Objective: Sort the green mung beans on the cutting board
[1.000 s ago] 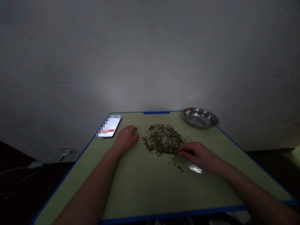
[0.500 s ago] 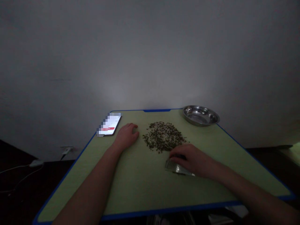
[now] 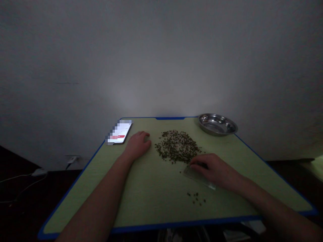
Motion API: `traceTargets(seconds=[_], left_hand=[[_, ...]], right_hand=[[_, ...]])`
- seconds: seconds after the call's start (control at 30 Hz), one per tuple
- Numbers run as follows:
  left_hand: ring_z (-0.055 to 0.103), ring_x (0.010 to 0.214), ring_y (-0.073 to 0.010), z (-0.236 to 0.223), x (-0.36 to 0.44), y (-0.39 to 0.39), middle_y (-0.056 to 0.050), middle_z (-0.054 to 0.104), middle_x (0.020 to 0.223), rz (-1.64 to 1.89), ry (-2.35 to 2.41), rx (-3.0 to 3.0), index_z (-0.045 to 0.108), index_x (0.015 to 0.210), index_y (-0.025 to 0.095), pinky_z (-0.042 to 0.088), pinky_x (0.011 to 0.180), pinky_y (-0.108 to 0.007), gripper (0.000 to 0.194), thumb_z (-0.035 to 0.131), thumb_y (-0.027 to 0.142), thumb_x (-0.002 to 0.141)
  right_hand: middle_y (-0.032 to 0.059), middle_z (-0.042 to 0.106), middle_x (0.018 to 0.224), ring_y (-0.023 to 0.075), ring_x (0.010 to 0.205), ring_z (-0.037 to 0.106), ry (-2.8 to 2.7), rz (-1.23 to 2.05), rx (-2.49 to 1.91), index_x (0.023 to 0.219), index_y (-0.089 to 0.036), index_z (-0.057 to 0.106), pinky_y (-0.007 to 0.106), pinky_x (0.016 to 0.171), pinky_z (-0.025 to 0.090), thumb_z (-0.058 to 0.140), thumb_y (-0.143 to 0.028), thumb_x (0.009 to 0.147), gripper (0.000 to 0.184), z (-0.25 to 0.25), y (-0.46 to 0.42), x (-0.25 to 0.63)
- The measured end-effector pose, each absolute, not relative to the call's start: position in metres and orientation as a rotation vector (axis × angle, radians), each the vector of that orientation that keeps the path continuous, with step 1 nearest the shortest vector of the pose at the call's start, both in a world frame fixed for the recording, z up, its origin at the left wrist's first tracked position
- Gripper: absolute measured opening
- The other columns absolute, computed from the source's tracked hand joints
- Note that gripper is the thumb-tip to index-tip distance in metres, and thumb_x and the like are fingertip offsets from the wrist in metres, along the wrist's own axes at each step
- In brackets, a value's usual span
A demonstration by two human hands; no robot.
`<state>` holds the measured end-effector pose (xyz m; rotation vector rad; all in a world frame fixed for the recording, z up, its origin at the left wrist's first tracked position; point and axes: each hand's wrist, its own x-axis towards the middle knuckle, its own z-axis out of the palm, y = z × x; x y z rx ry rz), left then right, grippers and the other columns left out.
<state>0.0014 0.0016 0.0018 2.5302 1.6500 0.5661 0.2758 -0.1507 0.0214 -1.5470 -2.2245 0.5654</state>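
Observation:
A loose pile of small dark green and brown grains, perhaps beans or seeds (image 3: 176,146), lies spread on the pale green table (image 3: 151,201). At the pile's near right edge, my right hand (image 3: 208,168) is closed on a flat clear plastic piece (image 3: 202,181), which slants down toward the tabletop. Its exact kind cannot be made out. Several separate grains (image 3: 196,198) lie nearer the table's front edge. My left hand (image 3: 138,144) rests on the table left of the pile, fingers loosely curved and thumb apart, holding nothing.
A shiny steel bowl (image 3: 217,125) stands at the back right corner. At the back left lies a phone (image 3: 120,131) with its screen lit. The table has a blue rim and stands against a grey wall (image 3: 161,67). A plug and white cables (image 3: 39,172) are at lower left.
My right hand drew the plastic piece nearer along the table, then went back to the pile's edge. A few grains now lie closer to the front edge. My left hand stays put.

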Motion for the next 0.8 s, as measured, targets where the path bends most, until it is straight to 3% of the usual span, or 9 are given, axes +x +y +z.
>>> traceTargets(seconds=[0.23,0.5,0.8], left_hand=[[0.055,0.112,-0.0234,0.003,0.002,0.001,-0.010,0.061,0.120,0.567,1.660,2.509,0.061,0.110,0.016,0.040,0.101,-0.037,0.038,0.046,0.030,0.078],[0.055,0.111,-0.0247,0.006,0.004,-0.003,-0.012,0.061,0.119,0.549,1.657,2.507,0.061,0.111,0.014,0.040,0.101,-0.037,0.040,0.046,0.030,0.079],[0.054,0.112,-0.0250,0.008,0.006,-0.005,-0.012,0.060,0.121,0.524,1.675,2.489,0.060,0.112,0.014,0.040,0.101,-0.038,0.039,0.047,0.030,0.079]], right_hand=[[0.0047,0.071,0.082,0.0186,0.074,0.061,-2.313,0.395,-1.528,0.087,-0.021,0.069,0.029,0.069,0.042,0.051,-0.026,0.089,0.019,0.025,-0.133,0.263],[0.0039,0.071,0.083,0.0170,0.074,0.061,-2.363,0.522,-1.391,0.087,-0.020,0.069,0.027,0.068,0.042,0.051,-0.023,0.089,0.019,0.032,-0.132,0.265],[0.0043,0.069,0.080,0.0175,0.069,0.060,-2.301,0.493,-1.550,0.087,-0.019,0.068,0.028,0.064,0.041,0.049,-0.026,0.089,0.021,0.032,-0.135,0.301]])
